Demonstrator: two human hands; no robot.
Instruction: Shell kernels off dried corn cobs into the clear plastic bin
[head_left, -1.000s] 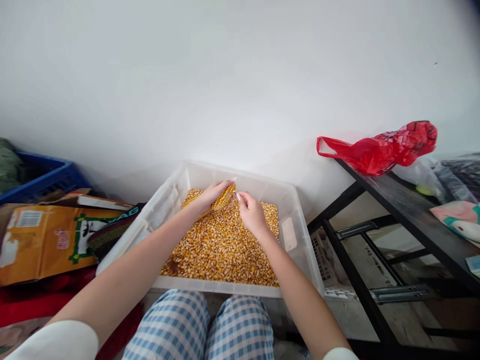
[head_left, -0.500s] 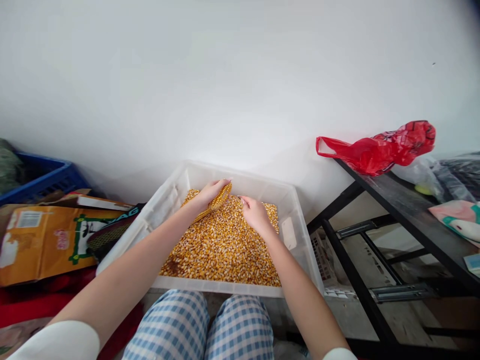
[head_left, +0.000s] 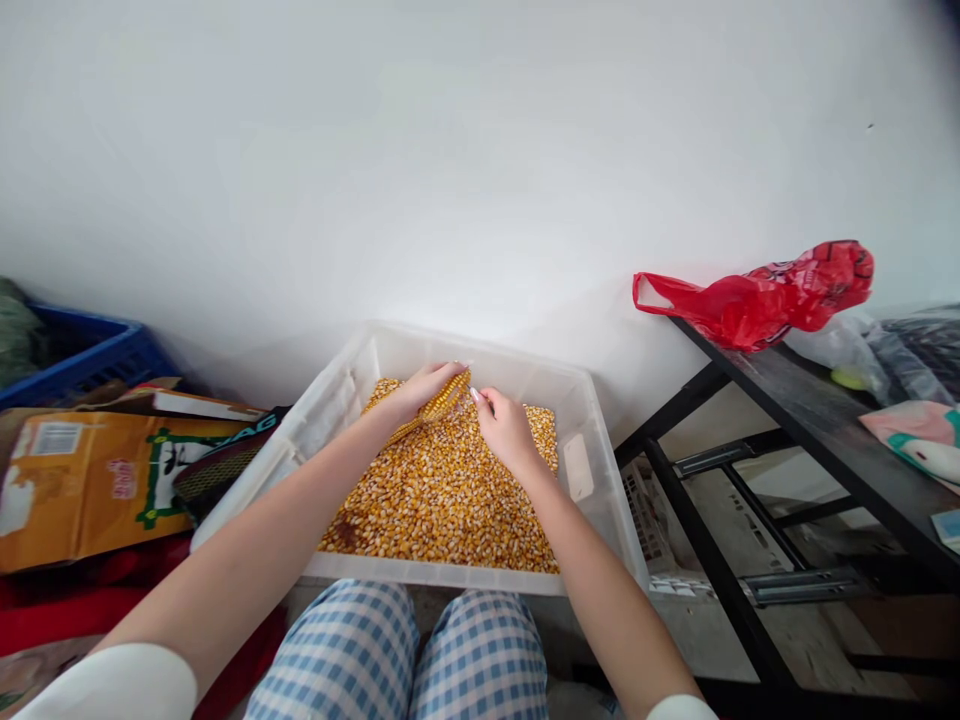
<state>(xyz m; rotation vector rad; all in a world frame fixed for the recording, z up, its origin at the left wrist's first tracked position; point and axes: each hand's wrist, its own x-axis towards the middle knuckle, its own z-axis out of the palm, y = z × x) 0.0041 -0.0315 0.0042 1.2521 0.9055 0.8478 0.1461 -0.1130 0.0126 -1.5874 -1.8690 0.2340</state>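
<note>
"Corn cob (head_left: 448,398) position first, please."

"Logged: over the loose kernels (head_left: 450,505), within the walls of the plastic tub (head_left: 450,576), toward its far side. Held in the left hand (head_left: 421,388)."

"State of the left grip?"

"Narrow, wrapped round the cob from above and from the left; part of its upper-left flank is hidden under that hand."

"Right grip?"

"Right hand (head_left: 505,428): thumb and fingers drawn in narrow, just beside the cob's upper-right end. Contact with the cob: cannot tell. Anything pinched at the fingertips: too small to tell."

"Long axis?"

"Slanted, lower left to upper right. The upper-right end shows past the left hand. Whether the lower end touches the kernels cannot be read from this one angle."

"So which relation matters most?"

"From the right grip, the cob lies to the left and a little farther out from the wearer. The left hand is the nearer one, being on it; the right has a slight gap, if any, to the tip. Judgement: the right grip faces the cob's end rather than its middle."

"Surroundings, for the record?"

"Knees (head_left: 480,655) in checked cloth, just on the near side of the tub. Red bag (head_left: 802,295) on a black worktop (head_left: 817,400) to the right. Cardboard box (head_left: 94,510) to the left, blue crate (head_left: 142,350) behind it."
</note>
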